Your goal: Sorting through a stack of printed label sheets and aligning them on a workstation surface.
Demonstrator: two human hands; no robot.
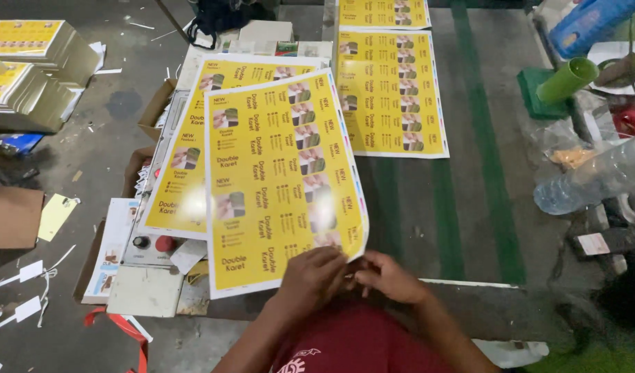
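Both hands, left hand (310, 275) and right hand (386, 276), pinch the yellow printed sheet's (283, 179) near corner.

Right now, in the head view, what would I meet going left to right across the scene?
Stacks of yellow printed cards → brown cardboard piece → red button on the control box → yellow printed sheet held by both hands → second yellow sheet on the green mat → green tube → clear plastic bottle.
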